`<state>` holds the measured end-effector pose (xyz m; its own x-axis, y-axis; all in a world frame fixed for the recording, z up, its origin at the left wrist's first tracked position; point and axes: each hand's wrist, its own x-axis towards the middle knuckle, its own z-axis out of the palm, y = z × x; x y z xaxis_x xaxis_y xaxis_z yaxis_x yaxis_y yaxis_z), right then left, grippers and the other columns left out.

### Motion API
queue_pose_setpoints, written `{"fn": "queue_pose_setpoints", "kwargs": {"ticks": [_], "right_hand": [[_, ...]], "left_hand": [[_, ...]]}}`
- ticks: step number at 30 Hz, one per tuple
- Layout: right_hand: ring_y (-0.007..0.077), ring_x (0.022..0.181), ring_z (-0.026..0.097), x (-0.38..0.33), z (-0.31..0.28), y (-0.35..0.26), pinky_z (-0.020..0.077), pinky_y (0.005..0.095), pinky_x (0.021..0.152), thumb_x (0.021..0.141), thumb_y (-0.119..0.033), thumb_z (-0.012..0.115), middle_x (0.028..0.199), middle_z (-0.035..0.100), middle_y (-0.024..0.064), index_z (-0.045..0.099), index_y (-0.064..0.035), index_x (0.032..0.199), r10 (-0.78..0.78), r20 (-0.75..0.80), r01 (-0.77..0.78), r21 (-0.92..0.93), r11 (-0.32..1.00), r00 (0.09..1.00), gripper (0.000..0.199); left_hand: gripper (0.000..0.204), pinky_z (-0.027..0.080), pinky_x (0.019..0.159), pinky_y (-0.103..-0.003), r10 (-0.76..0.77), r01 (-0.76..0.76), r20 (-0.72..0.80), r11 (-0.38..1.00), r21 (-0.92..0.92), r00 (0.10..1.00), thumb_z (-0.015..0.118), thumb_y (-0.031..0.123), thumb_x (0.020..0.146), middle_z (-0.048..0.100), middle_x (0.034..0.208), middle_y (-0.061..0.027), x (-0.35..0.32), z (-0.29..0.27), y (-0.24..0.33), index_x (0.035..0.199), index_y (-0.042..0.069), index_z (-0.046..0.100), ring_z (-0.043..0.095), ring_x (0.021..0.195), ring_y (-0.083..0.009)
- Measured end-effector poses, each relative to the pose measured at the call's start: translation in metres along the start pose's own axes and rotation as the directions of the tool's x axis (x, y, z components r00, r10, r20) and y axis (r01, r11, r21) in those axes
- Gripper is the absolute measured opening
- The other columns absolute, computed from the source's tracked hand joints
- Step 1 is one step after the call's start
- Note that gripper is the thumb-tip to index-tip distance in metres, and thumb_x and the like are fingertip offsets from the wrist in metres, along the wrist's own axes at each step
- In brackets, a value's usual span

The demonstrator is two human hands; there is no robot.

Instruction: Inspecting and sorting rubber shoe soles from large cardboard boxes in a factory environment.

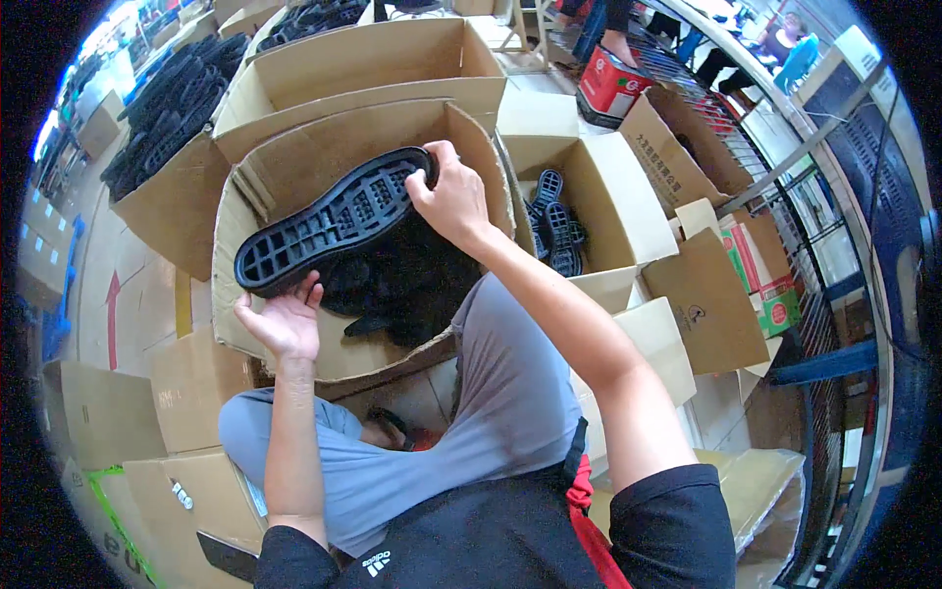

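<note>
Hands (285,324) (451,196) gripping black shoe sole (329,221), over open brown carton (294,157)

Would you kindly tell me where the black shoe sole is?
Centre-left in the head view, the black shoe sole is held between both hands above the open cardboard box.

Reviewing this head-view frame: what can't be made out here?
- Head view: upper face of the black shoe sole, turned away from the camera.
- Contents of the cardboard box: a dark, shadowed pile, partly hidden by the sole and the right hand.
- Left hand fingertips, tucked under the sole.
- Distant people at the top edge, too small.
</note>
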<state>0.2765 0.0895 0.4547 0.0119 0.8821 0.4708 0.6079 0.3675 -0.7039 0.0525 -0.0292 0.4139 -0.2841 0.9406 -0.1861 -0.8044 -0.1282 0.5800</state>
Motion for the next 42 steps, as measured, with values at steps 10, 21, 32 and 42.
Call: {"fn": "queue_pose_setpoints", "kwargs": {"ticks": [10, 21, 32, 42], "right_hand": [[0.0386, 0.067, 0.059, 0.002, -0.012, -0.02, 0.0465, 0.0457, 0.068, 0.081, -0.024, 0.052, 0.082, 0.059, 0.0238, 0.052, -0.0055, 0.099, -0.014, -0.187, 0.047, 0.178, 0.983, 0.982, 0.026], [0.009, 0.038, 0.043, 0.005, -0.179, 0.043, 0.0316, 0.0219, 0.032, 0.092, -0.02, 0.044, 0.071, 0.059, 0.0048, 0.054, -0.0067, 0.105, 0.278, -0.384, -0.017, 0.56, 0.828, 0.88, 0.021], [0.0227, 0.104, 0.051, -0.055, -0.162, 0.122, 0.0404, 0.0324, 0.088, 0.087, -0.022, 0.055, 0.119, 0.047, 0.0178, 0.036, -0.0022, 0.129, 0.42, -0.281, -0.415, 0.08, 0.906, 0.863, 0.05], [0.0327, 0.103, 0.048, -0.119, -0.075, 0.033, 0.0353, 0.0407, 0.092, 0.075, -0.015, 0.062, 0.109, 0.052, 0.0179, 0.056, -0.0028, 0.102, 0.131, 0.193, -0.114, -0.096, 0.989, 0.972, 0.031]], "left_hand": [[0.068, 0.048, 0.071, -0.041, 0.035, -0.034, 0.277, 0.999, -0.007, 0.96, 0.028, 0.06, 0.081, 0.059, 0.1, -0.0171, -0.013, -0.002, 0.008, 0.111, 0.003, 0.051, 0.059, 0.086, -0.0301], [0.062, 0.049, 0.07, -0.029, -0.175, -0.127, 0.415, 0.785, 0.606, 0.893, 0.028, 0.052, 0.091, 0.06, 0.105, -0.0155, -0.017, 0.022, -0.008, 0.129, 0.004, 0.037, 0.061, 0.08, -0.0174], [0.035, 0.05, 0.063, -0.023, -0.214, -0.038, 0.14, 0.421, 0.906, 0.967, 0.057, 0.026, 0.086, 0.062, 0.098, -0.0068, 0.023, 0.007, -0.041, 0.115, 0.007, 0.051, 0.058, 0.072, -0.0099], [0.056, 0.053, 0.052, -0.034, -0.396, 0.342, -0.32, -0.016, 0.939, 0.86, 0.07, 0.035, 0.073, 0.061, 0.095, -0.0135, 0.157, -0.145, -0.127, 0.114, 0.003, 0.05, 0.059, 0.067, -0.0179]]}}
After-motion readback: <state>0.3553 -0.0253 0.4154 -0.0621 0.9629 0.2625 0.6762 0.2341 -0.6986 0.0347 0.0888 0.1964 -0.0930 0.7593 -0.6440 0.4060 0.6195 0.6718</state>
